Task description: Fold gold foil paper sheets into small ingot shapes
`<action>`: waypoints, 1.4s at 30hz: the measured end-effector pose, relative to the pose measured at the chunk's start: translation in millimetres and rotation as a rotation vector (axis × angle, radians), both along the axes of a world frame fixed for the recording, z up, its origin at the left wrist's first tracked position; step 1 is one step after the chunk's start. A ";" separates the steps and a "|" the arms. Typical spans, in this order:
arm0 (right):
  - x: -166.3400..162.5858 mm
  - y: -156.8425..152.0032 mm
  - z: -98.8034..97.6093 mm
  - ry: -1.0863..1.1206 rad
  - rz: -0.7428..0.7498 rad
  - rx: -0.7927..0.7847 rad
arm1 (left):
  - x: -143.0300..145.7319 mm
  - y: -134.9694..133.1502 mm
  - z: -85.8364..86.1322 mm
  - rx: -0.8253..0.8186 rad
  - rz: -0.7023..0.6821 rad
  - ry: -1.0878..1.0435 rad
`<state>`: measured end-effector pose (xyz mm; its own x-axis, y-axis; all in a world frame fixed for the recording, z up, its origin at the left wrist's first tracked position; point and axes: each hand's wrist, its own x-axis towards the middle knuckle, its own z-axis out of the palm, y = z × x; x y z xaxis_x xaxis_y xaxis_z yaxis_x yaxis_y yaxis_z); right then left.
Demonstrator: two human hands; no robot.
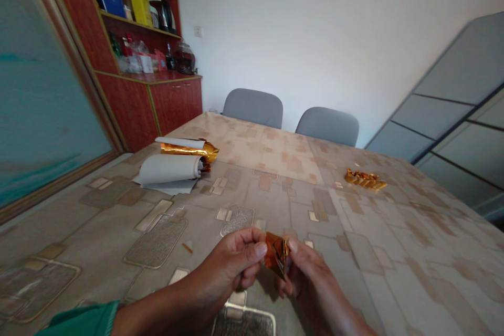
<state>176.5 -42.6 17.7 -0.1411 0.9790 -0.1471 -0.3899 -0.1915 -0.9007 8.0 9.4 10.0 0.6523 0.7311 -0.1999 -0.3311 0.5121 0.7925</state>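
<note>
Both hands meet low in the middle of the head view, just above a table [354, 252] covered with a patterned beige cloth. My left hand [236, 260] pinches the left side of a small folded piece of gold foil paper [276, 253] with thumb and fingers closed. My right hand [305, 270] grips the same folded piece from the right, thumb on its upper edge. The folded piece is creased and stands roughly on edge between the fingertips.
A roll of gold foil sheets with white backing [177, 165] lies at the table's left. A small pile of folded gold pieces [365, 179] sits at the right. Two grey chairs [254, 106] stand at the far side, a red-brown cabinet [157, 100] at the left.
</note>
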 end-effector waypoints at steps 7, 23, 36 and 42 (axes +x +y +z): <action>0.8 -1.6 3.0 -0.038 0.034 -0.005 | -3.5 -0.7 -1.7 0.021 -0.054 0.046; -1.7 -2.4 7.6 0.130 0.078 -0.084 | 0.0 -0.8 0.3 0.089 -0.007 0.108; 0.2 -1.5 2.9 0.137 0.129 -0.176 | 3.6 -5.3 -2.4 -0.027 0.004 0.091; -2.7 -0.8 -3.4 0.074 -0.009 0.016 | 8.2 -8.8 1.2 -0.134 0.131 -0.067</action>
